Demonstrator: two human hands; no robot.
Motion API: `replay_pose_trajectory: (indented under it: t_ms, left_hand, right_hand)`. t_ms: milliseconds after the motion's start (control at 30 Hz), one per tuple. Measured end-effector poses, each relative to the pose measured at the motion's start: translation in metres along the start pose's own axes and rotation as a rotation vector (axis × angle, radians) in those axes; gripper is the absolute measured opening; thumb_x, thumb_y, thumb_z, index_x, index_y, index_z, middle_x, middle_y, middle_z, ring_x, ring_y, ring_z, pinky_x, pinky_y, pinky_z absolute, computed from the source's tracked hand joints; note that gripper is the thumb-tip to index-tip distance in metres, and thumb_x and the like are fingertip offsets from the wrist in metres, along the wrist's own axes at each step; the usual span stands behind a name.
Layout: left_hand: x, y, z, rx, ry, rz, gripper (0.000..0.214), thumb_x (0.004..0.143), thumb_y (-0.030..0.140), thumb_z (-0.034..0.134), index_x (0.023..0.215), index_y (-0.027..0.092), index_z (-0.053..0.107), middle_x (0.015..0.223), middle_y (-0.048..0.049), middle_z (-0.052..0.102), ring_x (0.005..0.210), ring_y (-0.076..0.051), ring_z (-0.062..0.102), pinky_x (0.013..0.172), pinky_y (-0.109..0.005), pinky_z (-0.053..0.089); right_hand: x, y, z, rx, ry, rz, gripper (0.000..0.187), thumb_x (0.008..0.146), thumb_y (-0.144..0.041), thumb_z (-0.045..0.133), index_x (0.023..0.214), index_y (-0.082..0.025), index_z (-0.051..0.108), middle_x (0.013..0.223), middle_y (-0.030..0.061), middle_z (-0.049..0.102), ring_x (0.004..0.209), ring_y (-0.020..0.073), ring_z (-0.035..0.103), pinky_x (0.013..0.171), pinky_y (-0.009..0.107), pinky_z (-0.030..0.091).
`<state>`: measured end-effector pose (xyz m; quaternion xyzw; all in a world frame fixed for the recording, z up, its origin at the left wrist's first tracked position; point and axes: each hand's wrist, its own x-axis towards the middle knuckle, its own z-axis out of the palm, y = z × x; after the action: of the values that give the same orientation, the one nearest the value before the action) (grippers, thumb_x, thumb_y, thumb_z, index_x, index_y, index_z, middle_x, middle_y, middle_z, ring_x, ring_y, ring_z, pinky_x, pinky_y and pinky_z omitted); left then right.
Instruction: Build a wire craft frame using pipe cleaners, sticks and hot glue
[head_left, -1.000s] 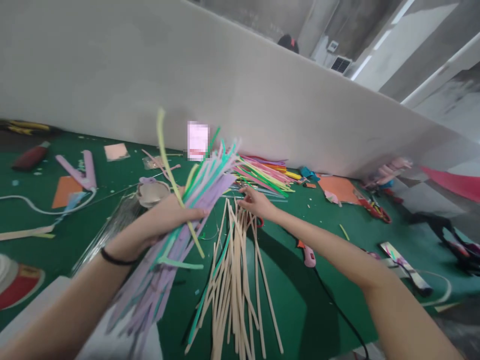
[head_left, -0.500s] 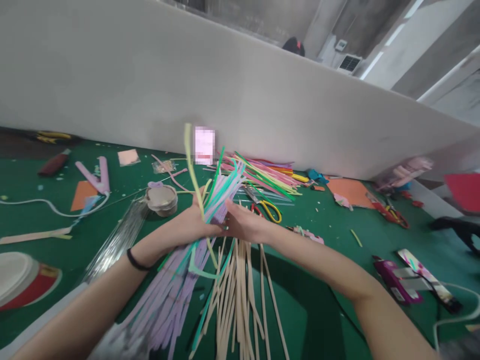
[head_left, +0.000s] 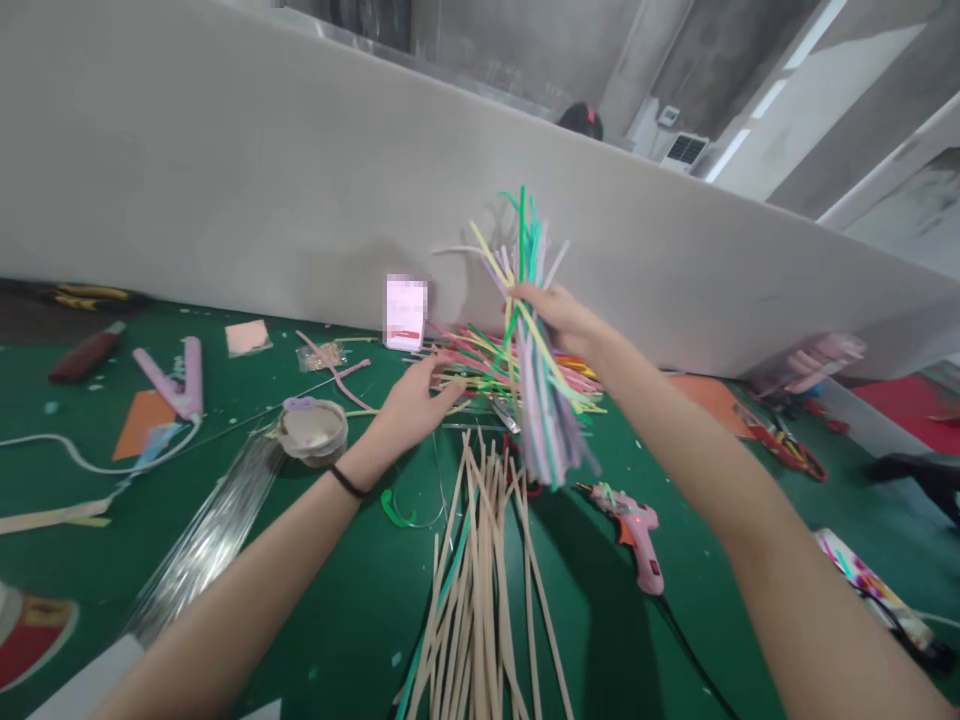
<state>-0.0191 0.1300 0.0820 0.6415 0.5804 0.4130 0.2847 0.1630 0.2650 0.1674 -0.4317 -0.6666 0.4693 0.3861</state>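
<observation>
A green felt-covered table (head_left: 660, 640) carries a fan of pale wooden sticks (head_left: 480, 590); right of them lies a pink glue gun (head_left: 636, 530), left a silver wire bundle (head_left: 202, 540).

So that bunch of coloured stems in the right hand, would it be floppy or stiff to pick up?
Probably bendy. Above the right hand, several tips of the stems curl and splay rather than stand straight. Likely light too, since one hand holds the whole bunch in the air. The lower ends fan apart, so loose ones might slip out unless gripped firmly.
</observation>
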Motion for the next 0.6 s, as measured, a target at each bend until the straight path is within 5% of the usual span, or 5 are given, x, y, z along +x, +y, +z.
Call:
replay_pose_trajectory:
  t_ms: [100,200,267,400,600]
  left_hand:
    - [0.024,-0.042,0.016,0.378,0.058,0.008,0.034,0.093,0.037,0.043,0.104,0.015,0.067,0.109,-0.0121,0.071,0.103,-0.026,0.065,0.092,-0.037,0.052]
    - [0.049,-0.077,0.031,0.511,0.135,-0.003,0.033,0.088,0.019,0.044,0.112,0.008,0.063,0.119,-0.0203,0.065,0.118,-0.031,0.056,0.102,-0.045,0.044]
    - [0.061,-0.09,0.036,0.58,0.153,0.011,0.037,0.086,0.011,0.043,0.118,0.007,0.061,0.128,-0.0217,0.06,0.127,-0.032,0.049,0.108,-0.046,0.039]
    - [0.078,-0.103,0.035,0.688,0.135,0.02,0.043,0.085,0.006,0.04,0.124,0.009,0.058,0.133,-0.0197,0.057,0.129,-0.03,0.047,0.105,-0.044,0.04]
    - [0.091,-0.106,0.028,0.814,0.129,-0.049,0.041,0.087,0.01,0.039,0.123,0.011,0.06,0.118,-0.0206,0.062,0.115,-0.035,0.052,0.087,-0.045,0.047]
  right_hand:
    - [0.028,0.009,-0.028,-0.613,-0.05,-0.18,0.039,0.076,-0.033,0.073,0.108,-0.015,0.057,0.081,0.004,0.069,0.075,0.0201,0.064,0.075,0.035,0.054]
    - [0.034,0.043,-0.023,-1.184,-0.135,-0.178,0.064,0.078,-0.036,0.072,0.13,-0.012,0.045,0.11,0.0172,0.067,0.098,0.0305,0.063,0.086,0.043,0.05]
    - [0.03,0.073,-0.008,-1.27,-0.12,-0.168,0.07,0.082,-0.036,0.068,0.139,-0.012,0.037,0.13,0.0247,0.057,0.118,0.0386,0.054,0.096,0.052,0.042]
    - [0.023,0.12,0.022,-1.285,-0.086,-0.218,0.106,0.07,-0.059,0.073,0.151,-0.018,0.018,0.15,0.0239,0.035,0.138,0.0414,0.031,0.108,0.06,0.027]
    - [0.05,0.126,0.023,-1.238,-0.075,-0.131,0.093,0.07,-0.042,0.074,0.147,-0.016,0.029,0.135,0.0209,0.054,0.122,0.0361,0.051,0.099,0.05,0.038]
